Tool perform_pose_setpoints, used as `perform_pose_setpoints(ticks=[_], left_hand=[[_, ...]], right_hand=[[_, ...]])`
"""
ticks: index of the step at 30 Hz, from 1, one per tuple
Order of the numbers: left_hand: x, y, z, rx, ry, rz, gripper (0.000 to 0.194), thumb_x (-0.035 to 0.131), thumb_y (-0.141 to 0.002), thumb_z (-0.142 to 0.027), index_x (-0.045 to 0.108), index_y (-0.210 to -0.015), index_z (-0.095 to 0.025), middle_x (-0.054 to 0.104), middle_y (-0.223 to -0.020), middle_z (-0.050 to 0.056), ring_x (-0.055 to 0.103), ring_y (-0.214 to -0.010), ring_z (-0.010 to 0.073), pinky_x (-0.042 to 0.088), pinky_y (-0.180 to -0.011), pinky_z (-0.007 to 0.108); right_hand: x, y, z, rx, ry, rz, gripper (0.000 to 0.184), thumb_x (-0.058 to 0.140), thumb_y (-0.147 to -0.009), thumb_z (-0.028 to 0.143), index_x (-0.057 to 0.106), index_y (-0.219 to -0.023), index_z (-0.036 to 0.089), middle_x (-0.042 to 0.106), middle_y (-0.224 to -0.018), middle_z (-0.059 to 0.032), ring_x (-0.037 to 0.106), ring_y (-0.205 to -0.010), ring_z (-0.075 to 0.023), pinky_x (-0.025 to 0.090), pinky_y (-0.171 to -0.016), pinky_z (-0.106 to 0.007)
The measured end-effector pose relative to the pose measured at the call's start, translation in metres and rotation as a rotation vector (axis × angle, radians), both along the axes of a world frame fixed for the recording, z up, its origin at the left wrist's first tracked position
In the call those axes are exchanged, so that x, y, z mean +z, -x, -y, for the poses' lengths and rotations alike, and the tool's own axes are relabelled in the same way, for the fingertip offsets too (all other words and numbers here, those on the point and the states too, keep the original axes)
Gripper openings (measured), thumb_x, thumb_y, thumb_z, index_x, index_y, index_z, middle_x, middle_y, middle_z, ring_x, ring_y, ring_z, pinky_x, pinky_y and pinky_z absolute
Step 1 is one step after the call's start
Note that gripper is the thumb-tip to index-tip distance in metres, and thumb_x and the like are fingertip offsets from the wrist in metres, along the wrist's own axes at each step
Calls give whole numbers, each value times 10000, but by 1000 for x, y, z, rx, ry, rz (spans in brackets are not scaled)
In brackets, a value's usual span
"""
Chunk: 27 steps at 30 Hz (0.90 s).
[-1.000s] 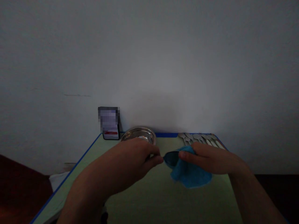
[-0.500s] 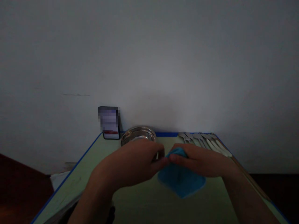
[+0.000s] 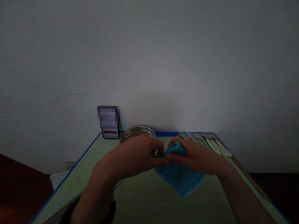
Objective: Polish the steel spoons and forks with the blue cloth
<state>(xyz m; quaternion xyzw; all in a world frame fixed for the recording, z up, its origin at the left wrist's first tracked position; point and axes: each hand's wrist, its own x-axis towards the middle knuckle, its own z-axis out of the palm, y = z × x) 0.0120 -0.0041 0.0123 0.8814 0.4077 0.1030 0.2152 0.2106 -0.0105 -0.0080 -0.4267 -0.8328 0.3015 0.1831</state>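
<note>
Blue, soft and bunched at the top, the cloth (image 3: 181,179) is up over the middle of the table (image 3: 163,205), gathered in folds under the fingers and falling to a pointed lower corner, with a darker smudge near its centre. And here's the right hand (image 3: 195,155) on it, thumb in front, fingers curled behind, closed firmly round the folds. Just beside it comes the left hand (image 3: 137,155) — thumb and fingers pinched nearly shut on a thin metal piece (image 3: 157,155) that runs into the cloth, the rest of it hidden. Behind the left hand sits the shiny metal bowl (image 3: 128,133), partly covered by it; left of that, a phone (image 3: 110,132) leans near the wall (image 3: 149,62). Over at the far right — a row of spoons (image 3: 215,146), some pale-handled, lying side by side.
</note>
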Motion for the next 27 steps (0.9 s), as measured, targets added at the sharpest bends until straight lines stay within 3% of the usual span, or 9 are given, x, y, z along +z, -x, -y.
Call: perform_pose_setpoints(ticks=[8, 14, 22, 27], left_hand=[[6, 6, -8, -20, -21, -21, 265, 467, -830, -399, 623, -776, -192, 533, -605, -35, 466, -535, 86, 284, -494, 194], [10, 10, -1, -68, -12, -79, 198, 435, -841, -267, 618, -803, -203, 569, -676, -32, 501, -593, 88, 319, -538, 195], [9, 2, 6, -52, -131, -136, 227, 413, -842, -251, 624, -776, -198, 583, -669, -9, 509, -596, 114, 322, -537, 219], [14, 12, 3, -16, -140, -80, 247, 413, -869, -326, 612, -808, -193, 612, -736, -7, 537, -644, 110, 336, -549, 201]], right_hand=[[-1, -13, -3, -37, 62, 1, 245, 479, -836, 416, 552, -915, 196, 604, -807, 2, 552, -671, -125, 412, -550, -226], [5, -21, -1, 118, 24, 68, 167, 501, -838, 265, 554, -985, 208, 614, -862, 7, 556, -725, -118, 410, -627, -224], [-2, 3, -1, -11, -201, 88, 126, 499, -846, 286, 575, -846, 186, 621, -765, 8, 544, -681, -115, 353, -603, -232], [0, 1, 1, -89, -256, 64, 246, 443, -873, 358, 523, -720, 183, 568, -630, 28, 504, -556, -94, 315, -529, -225]])
